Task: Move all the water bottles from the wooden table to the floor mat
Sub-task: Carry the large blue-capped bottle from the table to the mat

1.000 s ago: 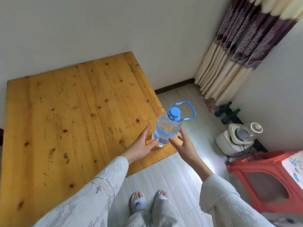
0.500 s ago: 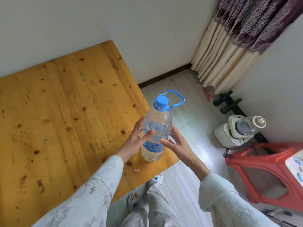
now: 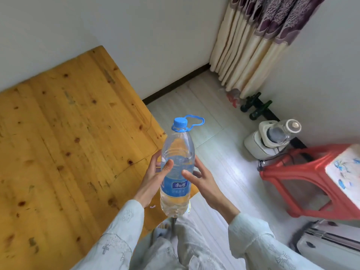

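Observation:
A large clear water bottle (image 3: 176, 172) with a blue cap, blue carry loop and blue label hangs upright in the air over the near right corner of the wooden table (image 3: 64, 149). My left hand (image 3: 153, 178) grips its left side, thumb across the front. My right hand (image 3: 200, 178) presses on its right side with the fingers spread. The bottle's base is above the table edge and my legs. No other bottle is on the visible tabletop. No floor mat is in view.
Pale plank floor (image 3: 214, 137) lies to the right of the table. A red plastic stool (image 3: 311, 178) stands at the right, with a white blender (image 3: 270, 137) behind it. Dark bottles (image 3: 255, 108) lie by the curtain (image 3: 259, 43). A white appliance (image 3: 331, 244) sits bottom right.
Both hands closed on the bottle and lifted it off the table's corner. It now hangs higher and nearer to me, and the view has swung right toward the floor.

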Available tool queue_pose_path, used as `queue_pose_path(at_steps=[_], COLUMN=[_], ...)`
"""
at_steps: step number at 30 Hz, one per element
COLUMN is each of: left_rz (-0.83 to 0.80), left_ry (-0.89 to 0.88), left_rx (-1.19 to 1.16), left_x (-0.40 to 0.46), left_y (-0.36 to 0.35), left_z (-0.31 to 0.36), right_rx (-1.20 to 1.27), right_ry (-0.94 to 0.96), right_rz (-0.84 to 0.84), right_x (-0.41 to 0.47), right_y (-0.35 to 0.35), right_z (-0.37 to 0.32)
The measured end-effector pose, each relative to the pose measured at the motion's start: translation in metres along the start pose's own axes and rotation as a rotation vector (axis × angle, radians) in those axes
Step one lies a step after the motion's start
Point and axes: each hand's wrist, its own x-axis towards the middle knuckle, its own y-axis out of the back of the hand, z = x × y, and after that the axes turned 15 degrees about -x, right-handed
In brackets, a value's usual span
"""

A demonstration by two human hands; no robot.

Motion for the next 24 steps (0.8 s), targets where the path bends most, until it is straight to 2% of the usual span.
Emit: queue_pose_path(at_steps=[7, 14, 24], left_rz=[-0.181, -0.521, -1.041], left_ry=[0.012, -0.045, 0.139], left_rx=[0.031, 0.165, 0.429], left_x=[-0.030, -0.067, -0.208], left_y=[-0.036, -0.109, -0.239], left_z=[-0.006, -0.011, -0.112], right_rx=[0.080, 0.224, 0.455], right_ry=[-0.029, 0.006, -0.082], right_rz=[0.172, 0.587, 1.145], right_x=[-0.066, -0.168, -0.379], right_y=[0.012, 0.020, 0.013], right_z=[0.011, 0.031, 0.116])
